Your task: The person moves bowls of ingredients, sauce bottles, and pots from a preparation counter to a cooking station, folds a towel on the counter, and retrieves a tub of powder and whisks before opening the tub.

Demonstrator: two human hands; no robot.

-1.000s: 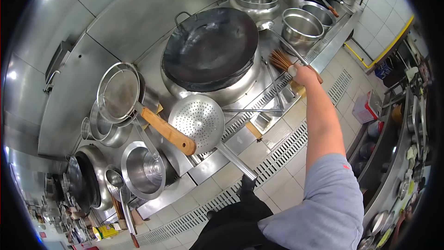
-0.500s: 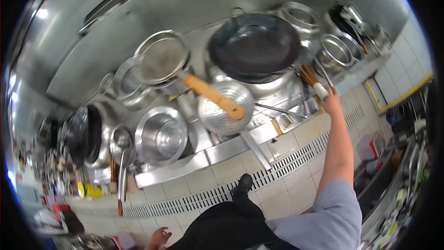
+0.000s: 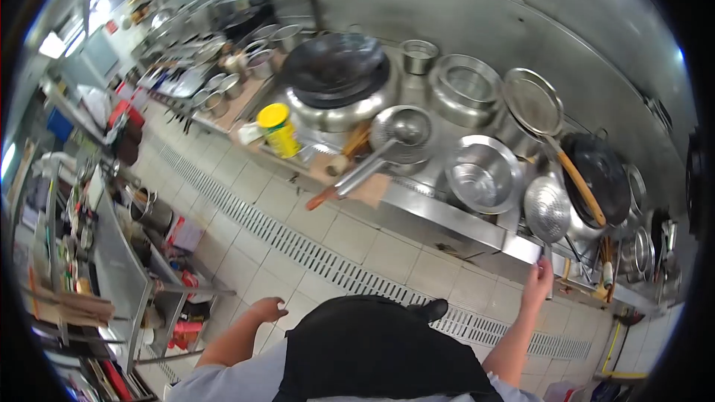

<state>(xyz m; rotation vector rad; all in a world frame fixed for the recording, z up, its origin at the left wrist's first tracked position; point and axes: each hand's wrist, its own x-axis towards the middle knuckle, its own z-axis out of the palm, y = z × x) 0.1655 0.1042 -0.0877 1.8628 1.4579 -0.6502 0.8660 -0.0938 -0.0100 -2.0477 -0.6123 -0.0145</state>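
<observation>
My left hand (image 3: 269, 309) is low over the floor, fingers slightly bent and apart, holding nothing. My right hand (image 3: 539, 280) overlaps the metal handle of the perforated skimmer (image 3: 547, 208) at the stove's front edge; blur hides whether its fingers grip the handle. A bamboo brush (image 3: 607, 257) stands to the right. Behind the skimmer, a wooden-handled strainer (image 3: 533, 101) rests near a dark wok (image 3: 599, 179). Left of them sit a steel bowl (image 3: 482, 175) and a ladle (image 3: 408, 128) over another perforated skimmer (image 3: 417, 150).
Further left are a second dark wok (image 3: 331, 67), a yellow container (image 3: 278, 131) and steel pots (image 3: 262, 64). A metal shelf (image 3: 123, 253) stands at the left. A slotted drain (image 3: 298, 249) crosses the tiled floor below the stove (image 3: 447, 216).
The view has swung left. My right hand has left the bamboo brush and moved to the skimmer's handle. My left hand, partly visible half a second ago, now shows more fully.
</observation>
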